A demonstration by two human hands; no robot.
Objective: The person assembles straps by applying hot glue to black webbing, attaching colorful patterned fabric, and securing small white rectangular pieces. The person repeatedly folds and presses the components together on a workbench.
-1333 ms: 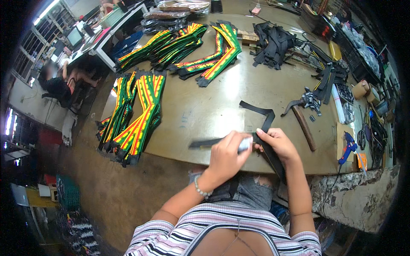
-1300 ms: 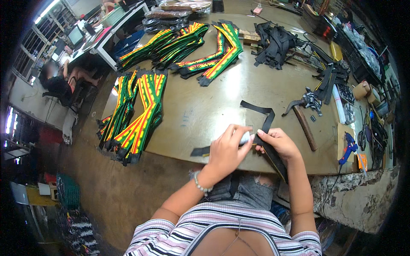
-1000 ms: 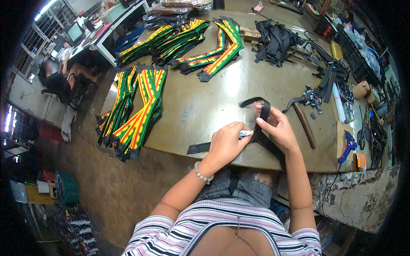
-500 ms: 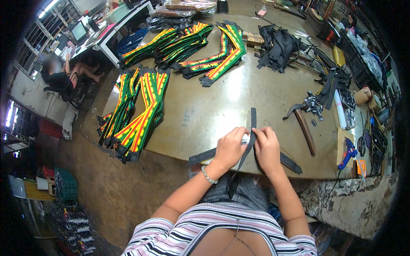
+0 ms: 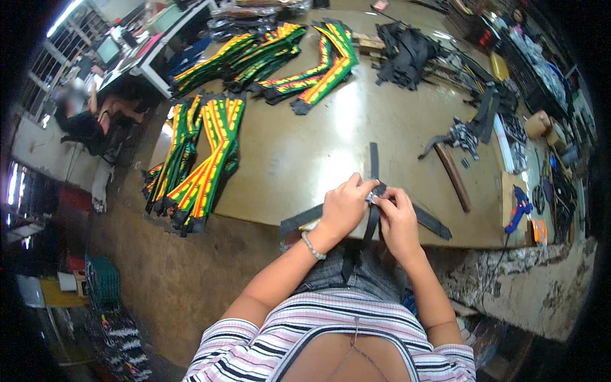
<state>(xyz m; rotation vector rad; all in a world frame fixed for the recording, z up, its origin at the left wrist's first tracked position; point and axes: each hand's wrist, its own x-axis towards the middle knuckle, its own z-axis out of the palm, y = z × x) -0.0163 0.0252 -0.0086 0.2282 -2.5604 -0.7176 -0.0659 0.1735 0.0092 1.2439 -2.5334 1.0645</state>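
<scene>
Drawn together within a second, right hand [image 5: 400, 223] and left hand [image 5: 344, 207] pinch a flat black fabric strap [image 5: 374, 160] at the edge of the glossy brown counter [image 5: 293, 146]. Forearms [image 5: 273, 277] angle inward.

Head-worn fisheye, looking down, near both hands [image 5: 344, 209] [image 5: 401, 226]

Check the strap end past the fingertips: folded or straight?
Straight: the black strap end shows no fold; cannot tell between left hand and right hand.
</scene>
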